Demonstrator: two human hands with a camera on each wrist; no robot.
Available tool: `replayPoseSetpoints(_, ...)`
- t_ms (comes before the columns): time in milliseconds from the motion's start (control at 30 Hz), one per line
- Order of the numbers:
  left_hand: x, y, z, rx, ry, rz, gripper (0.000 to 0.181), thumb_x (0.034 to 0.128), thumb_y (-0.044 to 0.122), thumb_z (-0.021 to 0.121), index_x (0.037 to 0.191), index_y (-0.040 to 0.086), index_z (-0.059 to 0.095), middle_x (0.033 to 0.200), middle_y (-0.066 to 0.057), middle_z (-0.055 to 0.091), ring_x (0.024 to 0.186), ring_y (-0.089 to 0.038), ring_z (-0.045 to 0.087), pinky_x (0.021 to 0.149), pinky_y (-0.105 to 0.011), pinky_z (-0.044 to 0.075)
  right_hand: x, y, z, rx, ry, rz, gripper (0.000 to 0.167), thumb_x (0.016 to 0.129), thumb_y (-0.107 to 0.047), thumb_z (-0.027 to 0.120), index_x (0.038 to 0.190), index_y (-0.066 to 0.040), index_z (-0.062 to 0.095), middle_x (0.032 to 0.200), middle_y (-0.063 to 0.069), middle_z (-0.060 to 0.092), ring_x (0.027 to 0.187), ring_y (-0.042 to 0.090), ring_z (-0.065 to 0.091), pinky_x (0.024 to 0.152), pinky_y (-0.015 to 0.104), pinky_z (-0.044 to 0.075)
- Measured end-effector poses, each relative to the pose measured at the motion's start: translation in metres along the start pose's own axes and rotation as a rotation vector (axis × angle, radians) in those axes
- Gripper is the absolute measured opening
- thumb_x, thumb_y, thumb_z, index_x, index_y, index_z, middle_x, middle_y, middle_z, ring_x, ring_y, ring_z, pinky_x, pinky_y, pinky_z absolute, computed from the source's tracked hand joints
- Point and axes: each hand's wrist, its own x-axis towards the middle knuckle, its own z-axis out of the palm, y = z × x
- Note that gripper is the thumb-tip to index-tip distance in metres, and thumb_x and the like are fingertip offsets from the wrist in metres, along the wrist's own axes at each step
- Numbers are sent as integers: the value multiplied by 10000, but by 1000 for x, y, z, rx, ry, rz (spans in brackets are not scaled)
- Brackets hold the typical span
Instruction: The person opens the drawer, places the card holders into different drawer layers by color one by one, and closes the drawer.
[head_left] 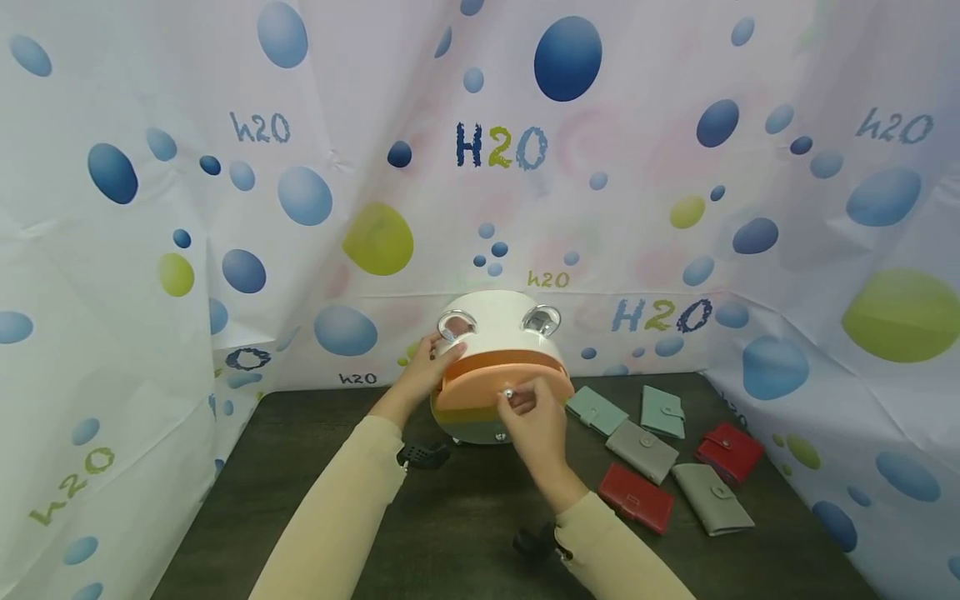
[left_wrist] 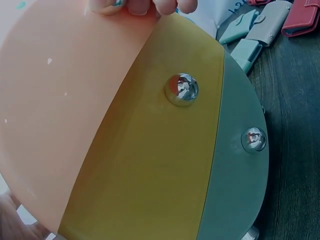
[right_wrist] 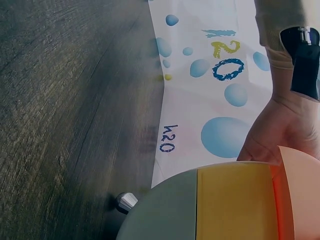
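A round-fronted box has a white top (head_left: 498,321), two metal rings and orange, yellow and green front sections. Its orange section (head_left: 468,382) stands tilted out, with a dark orange gap above it. The right hand (head_left: 536,425) pinches the silver knob (head_left: 507,393) on that section; its fingertips show at the top of the left wrist view. At the box's upper left side, the left hand (head_left: 420,375) grips the edge, thumb in front. Part of the left hand (right_wrist: 285,127) is hidden behind the box in the right wrist view. Silver knobs also sit on the yellow section (left_wrist: 145,150) and green section (left_wrist: 235,185).
To the right of the box, several small wallets lie on the dark table (head_left: 450,533): mint (head_left: 662,411), grey (head_left: 641,450) and red (head_left: 636,497) ones among them. A patterned white curtain (head_left: 420,67) stands behind and at both sides.
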Motion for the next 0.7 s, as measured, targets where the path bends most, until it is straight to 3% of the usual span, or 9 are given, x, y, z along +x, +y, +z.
replayPoseSetpoints(700, -2, -1, 1, 7, 8, -4, 858, 940, 575, 598, 1565, 120, 226, 1603, -221, 233, 1444, -395, 292, 1125, -550, 342, -21, -12, -10, 33, 20, -6, 211, 824, -106, 821, 891, -77, 623, 745, 1, 687, 633, 122, 637, 566, 229, 534)
